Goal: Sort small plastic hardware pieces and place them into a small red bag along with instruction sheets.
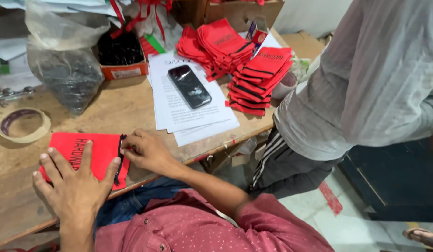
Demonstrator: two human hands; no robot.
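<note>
A flat red cloth pouch [97, 148] with black lettering and a black drawstring edge lies on the wooden table [118, 109] near its front edge. My left hand [74, 184] rests flat on the pouch's lower left part, fingers spread. My right hand [149, 151] pinches the black drawstring at the pouch's right end. Stacks of the same red pouches [247, 65] sit at the back right of the table.
A dark phone [189, 86] lies on white papers [179, 112]. A tape roll [23, 124] sits at the left, a clear plastic bag of dark parts [67, 70] and an orange box [123, 58] behind. Another person in a grey shirt [366, 79] stands at the right.
</note>
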